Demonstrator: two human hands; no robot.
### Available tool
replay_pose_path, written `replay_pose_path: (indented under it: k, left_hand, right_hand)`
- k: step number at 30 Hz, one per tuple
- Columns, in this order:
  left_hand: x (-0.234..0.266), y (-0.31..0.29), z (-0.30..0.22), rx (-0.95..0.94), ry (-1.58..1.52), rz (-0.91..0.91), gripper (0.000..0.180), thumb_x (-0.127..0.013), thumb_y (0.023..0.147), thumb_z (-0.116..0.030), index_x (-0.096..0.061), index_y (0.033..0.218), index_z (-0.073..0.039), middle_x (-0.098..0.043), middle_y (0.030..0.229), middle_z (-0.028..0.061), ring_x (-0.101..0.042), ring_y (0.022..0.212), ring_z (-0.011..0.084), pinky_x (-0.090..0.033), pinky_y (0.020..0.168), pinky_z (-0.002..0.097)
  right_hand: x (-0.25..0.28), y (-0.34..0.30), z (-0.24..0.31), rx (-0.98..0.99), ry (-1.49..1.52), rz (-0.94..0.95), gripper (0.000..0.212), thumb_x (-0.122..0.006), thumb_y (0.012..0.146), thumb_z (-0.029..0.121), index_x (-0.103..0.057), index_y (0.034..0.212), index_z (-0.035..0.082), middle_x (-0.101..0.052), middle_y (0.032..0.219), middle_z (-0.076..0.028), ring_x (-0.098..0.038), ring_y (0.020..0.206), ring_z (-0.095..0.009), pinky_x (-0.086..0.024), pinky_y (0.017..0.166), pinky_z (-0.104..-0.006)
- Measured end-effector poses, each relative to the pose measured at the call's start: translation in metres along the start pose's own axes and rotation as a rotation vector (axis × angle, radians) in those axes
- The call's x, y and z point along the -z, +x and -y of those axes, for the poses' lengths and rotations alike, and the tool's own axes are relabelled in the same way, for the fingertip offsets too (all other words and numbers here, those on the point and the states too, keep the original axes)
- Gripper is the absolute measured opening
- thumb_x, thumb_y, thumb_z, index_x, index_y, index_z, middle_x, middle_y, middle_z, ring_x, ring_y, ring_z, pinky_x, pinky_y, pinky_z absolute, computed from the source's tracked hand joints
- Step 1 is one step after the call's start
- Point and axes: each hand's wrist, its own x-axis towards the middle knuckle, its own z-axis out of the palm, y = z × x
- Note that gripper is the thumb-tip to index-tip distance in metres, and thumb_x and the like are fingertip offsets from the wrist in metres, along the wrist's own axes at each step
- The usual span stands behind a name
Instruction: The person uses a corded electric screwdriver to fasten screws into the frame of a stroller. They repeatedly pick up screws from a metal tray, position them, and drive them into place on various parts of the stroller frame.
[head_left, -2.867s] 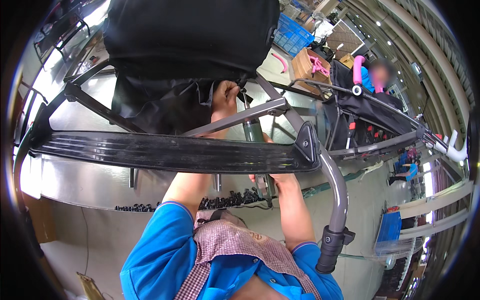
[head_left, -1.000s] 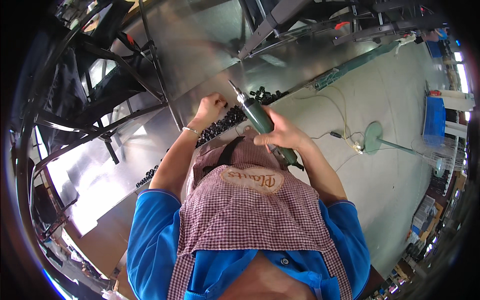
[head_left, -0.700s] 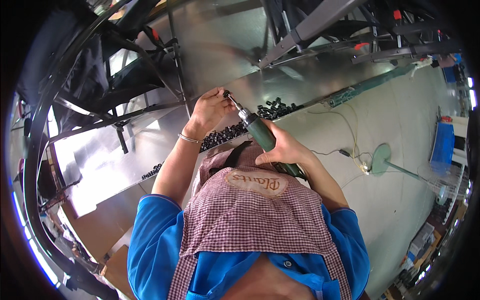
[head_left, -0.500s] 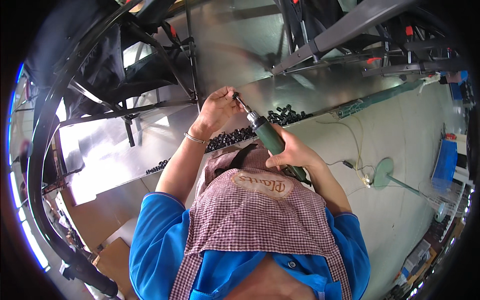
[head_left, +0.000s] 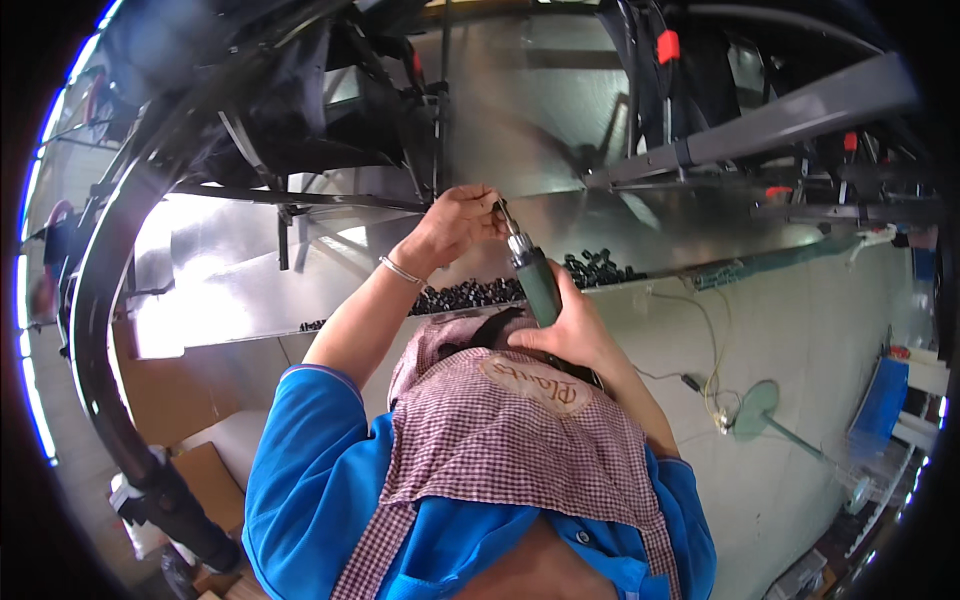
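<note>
My right hand (head_left: pixel 577 328) is wrapped round the green body of an electric screwdriver (head_left: pixel 538 286), which points up and away from my apron. Its bit reaches the fingertips of my left hand (head_left: pixel 460 228). Those fingers are pinched together on a small black piece (head_left: pixel 499 206) at the tip of the bit; most of the piece is hidden by the fingers. Beneath both hands, along the near edge of the metal table (head_left: pixel 250 315), lies a long heap of small black parts (head_left: pixel 475 295). A bracelet sits on my left wrist.
Black tube frames with dark fabric stand on the table at left and right; a thick curved tube (head_left: pixel 95 330) bends down my left side. A grey bar (head_left: pixel 750 125) slants across the upper right. Cables and a green-based stand fan (head_left: pixel 757 410) are on the floor at right.
The view has shifted, so the table and frames appear lower and farther right. My hands stay together at the bit, and the screwdriver stands a little more upright.
</note>
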Motion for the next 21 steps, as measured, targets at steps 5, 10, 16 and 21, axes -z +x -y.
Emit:
replay_pose_path:
  k: [5,10,16,21]
  left_hand:
    - [-0.010,-0.003,-0.005,-0.075,-0.159,-0.014,0.011,-0.049,0.102,-0.013,-0.057,0.102,-0.005,-0.063,0.101,0.0117,-0.062,0.097,0.0264,-0.050,0.091,0.0407]
    - [-0.013,-0.004,-0.007,-0.057,-0.190,-0.027,0.011,-0.050,0.101,-0.012,-0.057,0.102,-0.004,-0.064,0.100,0.0122,-0.063,0.096,0.0279,-0.050,0.091,0.0416]
    - [-0.018,-0.007,-0.017,-0.083,-0.015,-0.047,0.011,-0.052,0.101,-0.013,-0.057,0.103,-0.004,-0.063,0.099,0.0115,-0.063,0.097,0.0266,-0.050,0.091,0.0410]
    - [-0.018,-0.008,-0.030,-0.164,0.152,-0.005,0.012,-0.053,0.101,-0.015,-0.056,0.102,-0.004,-0.062,0.096,0.0103,-0.063,0.095,0.0248,-0.051,0.089,0.0396]
  right_hand:
    - [0.009,0.000,0.005,0.020,0.106,0.032,0.114,-0.092,0.060,0.041,-0.031,0.145,-0.003,-0.057,0.129,-0.022,-0.058,0.120,-0.032,-0.045,0.101,-0.0384]
    - [0.009,-0.001,0.005,0.075,0.096,0.015,0.113,-0.093,0.059,0.040,-0.032,0.145,-0.002,-0.057,0.130,-0.021,-0.057,0.120,-0.032,-0.045,0.101,-0.0389]
    - [0.010,-0.001,-0.001,0.091,0.197,0.068,0.108,-0.094,0.061,0.036,-0.035,0.144,0.000,-0.061,0.101,-0.008,-0.064,0.082,-0.016,-0.054,0.071,-0.0296]
    - [0.015,0.004,0.010,-0.009,0.573,0.278,0.091,-0.090,0.066,0.037,-0.042,0.135,0.001,-0.059,0.084,-0.007,-0.063,0.064,-0.016,-0.051,0.054,-0.0264]
